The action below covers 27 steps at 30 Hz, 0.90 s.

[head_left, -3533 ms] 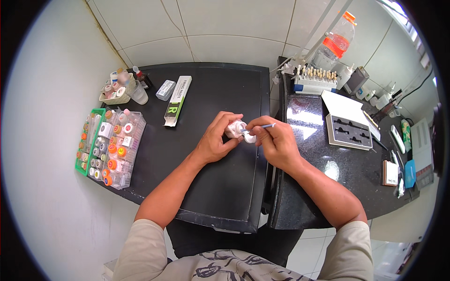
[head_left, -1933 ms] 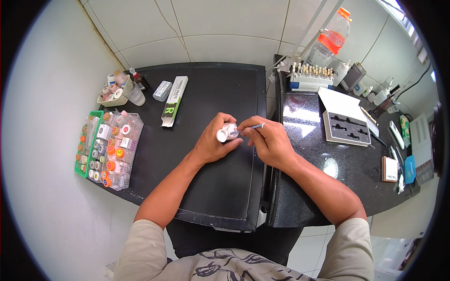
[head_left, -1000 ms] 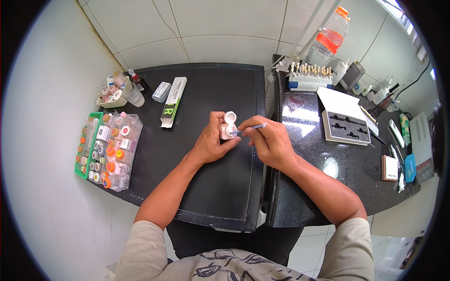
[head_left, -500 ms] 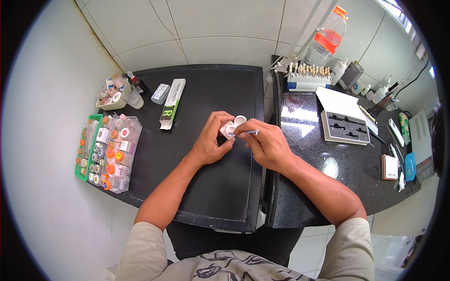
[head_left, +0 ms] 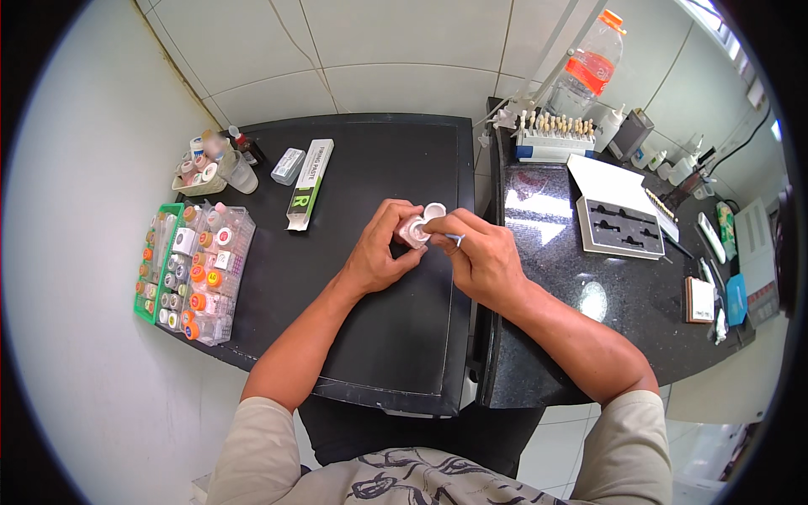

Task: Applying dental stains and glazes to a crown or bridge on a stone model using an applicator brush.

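Over the black table, my left hand [head_left: 374, 257] is closed around a small pinkish-white jar [head_left: 411, 236]. The jar's mouth faces up, and its round white cap [head_left: 434, 210] stands open at the far side. My right hand [head_left: 488, 263] pinches a thin, pale-blue stick-like tool [head_left: 455, 238], mostly covered by the fingers. Those fingertips are right at the jar's mouth, so the tool's tip is hidden. What is inside the jar is too small to make out.
Racks of small capped bottles [head_left: 202, 273] stand left. A long white-and-green box [head_left: 310, 185] lies beyond my left hand. On the glossy right counter are a tooth shade guide [head_left: 555, 139], an open white case [head_left: 621, 231] and a plastic bottle [head_left: 589, 71].
My right fingertips have shifted slightly at the jar's mouth, and less of the blue tool shows. The jar and its open cap have turned a little in my left hand.
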### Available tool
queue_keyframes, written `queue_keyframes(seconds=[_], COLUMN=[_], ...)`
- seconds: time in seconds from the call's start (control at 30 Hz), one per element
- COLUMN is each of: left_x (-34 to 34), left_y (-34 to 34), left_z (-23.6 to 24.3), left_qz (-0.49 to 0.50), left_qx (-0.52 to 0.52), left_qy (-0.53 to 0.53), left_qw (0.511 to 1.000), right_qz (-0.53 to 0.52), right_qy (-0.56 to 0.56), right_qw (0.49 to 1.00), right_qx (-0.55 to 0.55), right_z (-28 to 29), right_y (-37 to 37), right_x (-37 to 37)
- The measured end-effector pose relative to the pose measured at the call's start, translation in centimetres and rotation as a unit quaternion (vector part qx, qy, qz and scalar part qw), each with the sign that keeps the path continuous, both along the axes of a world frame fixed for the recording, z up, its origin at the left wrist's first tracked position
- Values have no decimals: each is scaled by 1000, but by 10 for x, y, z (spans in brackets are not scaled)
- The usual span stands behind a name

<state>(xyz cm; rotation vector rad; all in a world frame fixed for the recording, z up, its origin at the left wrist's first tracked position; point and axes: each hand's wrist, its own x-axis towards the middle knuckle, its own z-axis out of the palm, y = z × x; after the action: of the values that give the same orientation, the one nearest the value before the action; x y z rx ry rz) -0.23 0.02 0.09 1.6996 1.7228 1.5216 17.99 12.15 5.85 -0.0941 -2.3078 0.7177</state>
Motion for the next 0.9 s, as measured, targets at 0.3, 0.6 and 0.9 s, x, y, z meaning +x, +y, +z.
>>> queue_keyframes(seconds=[0.3, 0.6, 0.9], left_x=[-2, 0, -1], left_y=[0, 0, -1], left_z=[-8, -2, -4], left_qz=[13, 49, 74], left_qx=[4, -40, -42], left_qy=[34, 36, 66], left_qw=[999, 997, 994], right_qz=[20, 24, 43], right_qy=[-9, -8, -19], right_qw=[1000, 999, 999], right_qx=[-6, -24, -22], right_z=[2, 2, -1], right_y=[0, 0, 1], right_x=[1, 0, -1])
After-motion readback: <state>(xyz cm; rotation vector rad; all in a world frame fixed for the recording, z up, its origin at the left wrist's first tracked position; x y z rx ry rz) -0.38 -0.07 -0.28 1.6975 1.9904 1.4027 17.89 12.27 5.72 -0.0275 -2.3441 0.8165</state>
